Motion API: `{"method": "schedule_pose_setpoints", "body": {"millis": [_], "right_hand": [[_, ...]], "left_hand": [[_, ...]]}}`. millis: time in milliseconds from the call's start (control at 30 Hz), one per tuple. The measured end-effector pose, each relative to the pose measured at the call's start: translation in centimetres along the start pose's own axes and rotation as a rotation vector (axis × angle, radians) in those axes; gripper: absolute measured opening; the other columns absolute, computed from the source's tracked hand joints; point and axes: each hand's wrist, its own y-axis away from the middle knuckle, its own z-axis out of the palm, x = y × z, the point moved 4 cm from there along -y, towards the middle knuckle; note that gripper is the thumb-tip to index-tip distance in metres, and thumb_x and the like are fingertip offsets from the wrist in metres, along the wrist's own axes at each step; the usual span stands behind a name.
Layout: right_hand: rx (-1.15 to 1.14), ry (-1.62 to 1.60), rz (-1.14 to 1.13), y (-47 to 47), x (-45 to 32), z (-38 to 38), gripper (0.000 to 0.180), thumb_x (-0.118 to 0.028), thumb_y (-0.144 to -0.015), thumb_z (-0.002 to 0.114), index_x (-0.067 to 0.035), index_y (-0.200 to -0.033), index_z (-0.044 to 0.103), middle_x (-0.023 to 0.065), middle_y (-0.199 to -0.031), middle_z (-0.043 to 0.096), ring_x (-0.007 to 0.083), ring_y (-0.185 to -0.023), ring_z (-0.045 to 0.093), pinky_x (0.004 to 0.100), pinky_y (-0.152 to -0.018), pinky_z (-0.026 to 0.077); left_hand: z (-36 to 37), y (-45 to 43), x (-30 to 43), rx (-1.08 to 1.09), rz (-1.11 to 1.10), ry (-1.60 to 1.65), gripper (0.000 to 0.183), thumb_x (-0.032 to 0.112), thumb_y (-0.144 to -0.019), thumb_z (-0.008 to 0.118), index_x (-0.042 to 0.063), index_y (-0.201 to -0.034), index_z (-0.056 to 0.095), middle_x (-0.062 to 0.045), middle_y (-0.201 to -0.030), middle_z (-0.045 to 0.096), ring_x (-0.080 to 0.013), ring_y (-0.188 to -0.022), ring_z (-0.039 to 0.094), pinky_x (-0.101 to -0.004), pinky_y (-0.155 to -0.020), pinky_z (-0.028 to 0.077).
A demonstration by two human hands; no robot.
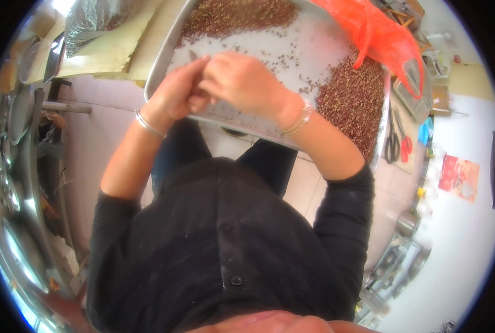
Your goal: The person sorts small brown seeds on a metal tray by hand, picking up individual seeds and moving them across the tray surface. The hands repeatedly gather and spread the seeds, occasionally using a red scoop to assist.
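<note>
My left hand (181,89) is cupped with its palm up over the near left part of a large metal tray (309,33). Fingers bent, my right hand (241,81) meets it and touches its palm or fingertips. Whether something small lies between them cannot be made out. One heap of small reddish-brown dried pieces (351,104), perhaps peppercorns, fills the tray's right side. Another heap of the same kind (230,16) spreads along the far left. Loose dark bits are scattered between the heaps. A red plastic bag (380,37) lies over the tray's far right corner.
Black-handled scissors (392,143) and red-handled scissors (405,145) lie right of the tray. A clear plastic bag with dark contents (93,25) rests on cardboard (118,50) at the far left. Metal shelving with pans (22,112) stands along the left.
</note>
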Motion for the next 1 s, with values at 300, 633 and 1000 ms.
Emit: {"method": "schedule_pose_setpoints", "body": {"millis": [300,633,1000], "right_hand": [[0.035,0.050,0.359,4.2,4.0,-2.1,0.014,-0.004,-0.086,0.058,0.001,-0.097,0.065,0.0147,-0.092,0.062,0.0355,-0.092,0.062,0.0433,-0.081,0.053],[-0.208,0.035,0.546,7.7,5.7,-2.7,0.026,0.003,-0.082,0.052,0.001,-0.103,0.066,0.0159,-0.108,0.061,0.0342,-0.106,0.058,0.0418,-0.090,0.050],[-0.148,0.060,0.437,4.1,6.1,-0.2,0.027,0.004,-0.079,0.052,-0.001,-0.102,0.067,0.0155,-0.103,0.062,0.0348,-0.102,0.059,0.0420,-0.090,0.051]], "left_hand": [[-0.5,0.3,0.7,-0.035,0.132,0.255,0.043,0.037,-0.106,0.043,0.012,-0.071,0.042,0.004,-0.054,0.027,-0.0070,-0.045,0.020,-0.0230,-0.038,0.014],[-2.6,0.9,2.1,-0.042,0.309,0.405,0.039,0.033,-0.104,0.048,0.011,-0.072,0.046,0.004,-0.054,0.029,-0.0078,-0.045,0.022,-0.0249,-0.040,0.016],[-3.9,0.5,2.1,-0.082,0.342,0.496,0.040,0.034,-0.104,0.046,0.011,-0.072,0.045,0.004,-0.055,0.028,-0.0081,-0.047,0.023,-0.0247,-0.041,0.017]]}}
